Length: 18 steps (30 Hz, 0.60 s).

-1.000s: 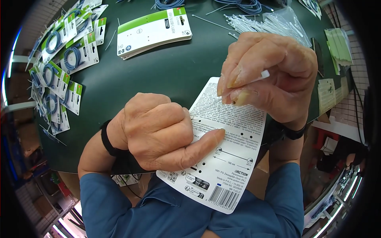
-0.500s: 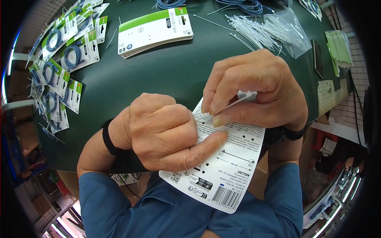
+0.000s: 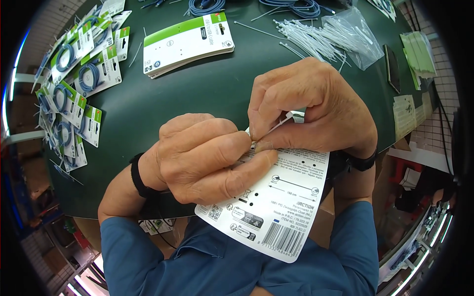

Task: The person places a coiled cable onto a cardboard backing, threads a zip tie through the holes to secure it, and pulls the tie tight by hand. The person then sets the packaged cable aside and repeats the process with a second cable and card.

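A white printed packaging card [image 3: 266,197] is held tilted over my lap at the table's near edge, its barcode side up. My left hand [image 3: 205,160] lies over the card's left part, fingers curled and thumb pressed along its surface. With thumb and forefinger, my right hand [image 3: 316,106] pinches a thin white cable tie [image 3: 282,122] at the card's upper part. The tie's small head sticks out between those fingers, and both hands' fingertips meet there. My fingers hide the rest of the tie, and the card's underside is out of sight.
On the green table [image 3: 182,93] lies a stack of green-and-white cards [image 3: 187,44]. Carded blue cables [image 3: 89,76] are heaped at the left. Loose cable ties [image 3: 311,37], a clear plastic bag [image 3: 358,42] and coiled blue cables [image 3: 296,7] lie at the back; a dark phone-like slab [image 3: 392,69] is at right.
My left fingers have moved slightly right and loosened their curl, closer to the right fingertips. The right hand has shifted a little left, with the cable tie's head still showing in its pinch.
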Available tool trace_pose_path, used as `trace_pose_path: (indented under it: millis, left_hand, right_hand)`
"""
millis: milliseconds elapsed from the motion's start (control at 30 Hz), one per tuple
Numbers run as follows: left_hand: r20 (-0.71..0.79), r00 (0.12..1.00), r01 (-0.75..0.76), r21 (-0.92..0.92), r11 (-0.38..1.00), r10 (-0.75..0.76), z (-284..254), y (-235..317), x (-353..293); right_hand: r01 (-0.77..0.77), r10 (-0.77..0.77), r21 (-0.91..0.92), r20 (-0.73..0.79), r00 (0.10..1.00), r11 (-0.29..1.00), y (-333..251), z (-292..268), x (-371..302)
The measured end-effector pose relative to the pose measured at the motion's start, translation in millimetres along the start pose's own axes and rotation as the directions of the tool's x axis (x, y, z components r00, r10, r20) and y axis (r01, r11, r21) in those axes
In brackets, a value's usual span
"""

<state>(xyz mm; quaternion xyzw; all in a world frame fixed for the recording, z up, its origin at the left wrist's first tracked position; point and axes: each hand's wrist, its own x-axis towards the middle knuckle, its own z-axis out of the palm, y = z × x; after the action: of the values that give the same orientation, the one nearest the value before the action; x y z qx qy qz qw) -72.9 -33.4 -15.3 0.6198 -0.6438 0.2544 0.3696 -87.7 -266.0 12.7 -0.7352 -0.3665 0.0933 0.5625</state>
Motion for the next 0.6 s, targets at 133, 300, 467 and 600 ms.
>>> trace_pose_path:
  millis: [133,300,467,600]
  left_hand:
    - [0.003,0.996,0.094,-0.068,0.993,-0.094,-0.5,-1.7,2.0]
    - [-0.034,0.916,0.381,-0.240,0.893,-0.400,-5.4,-2.9,7.0]
    - [-0.185,0.449,0.698,-0.538,0.472,-0.874,7.3,-9.0,-6.4]
    - [-0.186,0.232,0.504,-0.817,0.281,-0.955,9.5,-28.3,3.3]
  right_hand:
    - [0.016,-0.015,0.040,-0.020,1.000,0.999,4.0,-1.9,-0.4]
    - [-0.120,0.126,0.040,-0.410,0.903,0.992,-5.6,-13.8,1.5]
    - [0.041,-0.131,-0.132,-0.801,0.585,0.990,6.8,-16.7,-1.0]
    - [0.175,-0.426,-0.433,-0.594,0.682,0.884,10.7,-0.4,3.4]
